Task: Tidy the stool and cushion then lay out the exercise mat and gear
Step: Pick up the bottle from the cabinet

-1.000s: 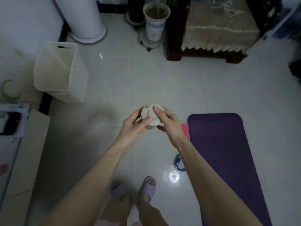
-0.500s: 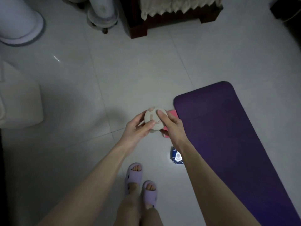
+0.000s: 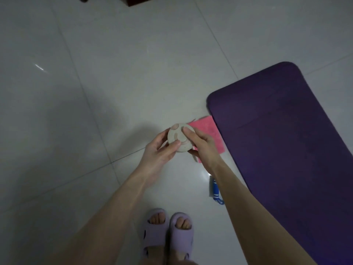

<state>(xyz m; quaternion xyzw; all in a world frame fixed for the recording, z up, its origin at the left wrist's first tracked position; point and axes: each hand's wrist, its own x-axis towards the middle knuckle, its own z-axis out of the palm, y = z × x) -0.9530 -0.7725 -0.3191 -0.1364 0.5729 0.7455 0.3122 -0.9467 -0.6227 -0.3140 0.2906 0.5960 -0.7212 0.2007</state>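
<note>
Wide bare floor (image 3: pixel 114 83) lies open ahead and to the left; the purple mat (image 3: pixel 286 140) fills the right, its long axis running away to the upper left – rounded end far. The view has tipped down since earlier, the furniture now gone. Both hands, left hand (image 3: pixel 158 152) and right hand (image 3: pixel 202 144), grip a round beige disc (image 3: pixel 176 135) above the pink cloth (image 3: pixel 210 131) – face up.

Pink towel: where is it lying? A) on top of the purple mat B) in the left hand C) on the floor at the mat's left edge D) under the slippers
C: the pink towel lies on the tiled floor against the left edge of the purple mat, partly hidden by the right hand.
</note>
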